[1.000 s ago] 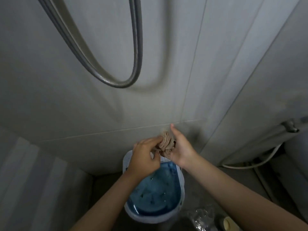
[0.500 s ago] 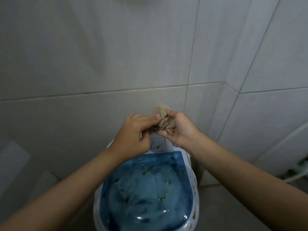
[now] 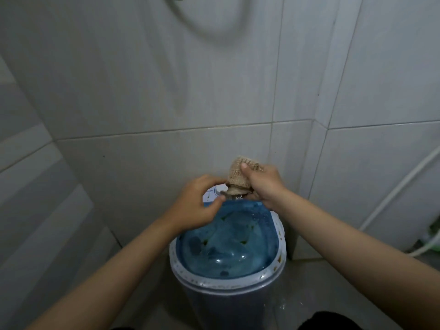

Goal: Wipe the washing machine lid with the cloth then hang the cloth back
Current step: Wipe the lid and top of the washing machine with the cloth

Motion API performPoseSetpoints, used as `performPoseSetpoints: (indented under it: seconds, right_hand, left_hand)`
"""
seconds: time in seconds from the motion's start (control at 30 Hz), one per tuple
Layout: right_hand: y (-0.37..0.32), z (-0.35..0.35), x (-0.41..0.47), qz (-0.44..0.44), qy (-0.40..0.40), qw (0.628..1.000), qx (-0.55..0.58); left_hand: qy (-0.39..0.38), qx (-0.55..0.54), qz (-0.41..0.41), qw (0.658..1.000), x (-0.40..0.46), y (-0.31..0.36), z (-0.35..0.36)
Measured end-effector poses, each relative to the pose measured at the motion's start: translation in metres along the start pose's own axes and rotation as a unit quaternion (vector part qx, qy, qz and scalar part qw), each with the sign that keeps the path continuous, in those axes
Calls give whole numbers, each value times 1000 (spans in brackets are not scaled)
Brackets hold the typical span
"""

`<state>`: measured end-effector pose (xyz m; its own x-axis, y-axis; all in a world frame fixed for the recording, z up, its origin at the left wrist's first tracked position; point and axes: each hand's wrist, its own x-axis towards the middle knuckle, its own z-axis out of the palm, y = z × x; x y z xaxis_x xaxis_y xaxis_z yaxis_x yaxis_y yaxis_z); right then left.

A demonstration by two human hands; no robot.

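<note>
A small washing machine stands below me against the tiled wall, with a translucent blue lid [image 3: 228, 244] in a white rim. Water drops and dark specks lie on the lid. A beige coarse-weave cloth [image 3: 238, 173] is bunched above the machine's back edge. My right hand [image 3: 264, 184] grips the cloth's upper part, thumb pressed on it. My left hand [image 3: 200, 203] pinches the cloth's lower end between thumb and fingers. Both hands hover over the rear of the lid, near the white control panel [image 3: 214, 192].
Grey wall tiles [image 3: 166, 91] rise right behind the machine, with a corner at the right. A white hose [image 3: 390, 194] runs down the right wall. The shadow of a shower hose falls on the upper wall. Wet floor surrounds the machine.
The hands have drawn slightly apart, and the cloth is now stretched between them instead of bunched. The view has shifted, so the machine sits lower in frame.
</note>
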<state>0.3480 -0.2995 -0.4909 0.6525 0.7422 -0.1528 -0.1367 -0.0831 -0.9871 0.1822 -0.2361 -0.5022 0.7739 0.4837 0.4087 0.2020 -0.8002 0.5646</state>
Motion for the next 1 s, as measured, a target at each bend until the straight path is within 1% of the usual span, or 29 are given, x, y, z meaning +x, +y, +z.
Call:
performPoseSetpoints:
  seconds: [0.07, 0.13, 0.17, 0.3, 0.37, 0.43, 0.47, 0.5, 0.53, 0.57, 0.6, 0.63, 0.7, 0.73, 0.77, 0.83, 1.0]
  right_hand:
    - [4, 1, -2, -14, 15, 999, -36]
    - [5, 5, 0, 7, 4, 999, -46]
    - [3, 9, 3, 25, -8, 999, -48]
    - [-8, 38, 24, 125, -66, 990, -11]
    - [-15, 62, 37, 149, -104, 983, -17]
    - [-22, 79, 47, 136, -123, 983, -26]
    - [-24, 88, 50, 109, -119, 985, -53]
    - [-23, 96, 52, 57, -109, 986, -116]
    - [-21, 102, 55, -20, -92, 972, -215]
    - [-18, 108, 56, -110, -74, 934, -331]
    - [-12, 112, 55, -194, -61, 882, -425]
    - [-6, 117, 54, -253, -61, 834, -486]
    - [10, 124, 56, -313, -76, 752, -575]
    - [17, 128, 57, -327, -78, 713, -615]
    - [25, 131, 61, -333, -80, 683, -645]
    - [40, 136, 67, -330, -82, 641, -688]
    - [60, 148, 67, -307, -95, 563, -761]
  left_hand:
    - [-81, 58, -48, 994, -21, -19, -6]
    - [-173, 125, -95, 972, -41, -43, -12]
    - [-204, 152, -110, 961, -50, -55, -15]
    - [-262, 196, -149, 933, -75, -91, -19]
    - [-288, 206, -168, 920, -82, -103, -22]
    - [-314, 213, -169, 910, -84, -109, -19]
    - [-321, 211, -165, 908, -84, -113, -17]
    - [-327, 205, -161, 908, -85, -117, -15]
    - [-331, 198, -159, 909, -84, -119, -13]
    - [-333, 191, -160, 909, -84, -121, -10]
    - [-335, 184, -163, 910, -83, -124, -8]
    - [-337, 178, -167, 909, -82, -126, -5]
    - [-337, 171, -174, 909, -81, -132, -1]
    - [-337, 172, -174, 909, -80, -133, 0]
    - [-337, 173, -172, 909, -79, -134, 1]
    - [-335, 176, -168, 910, -78, -136, 2]
    - [-328, 174, -157, 915, -79, -137, 4]
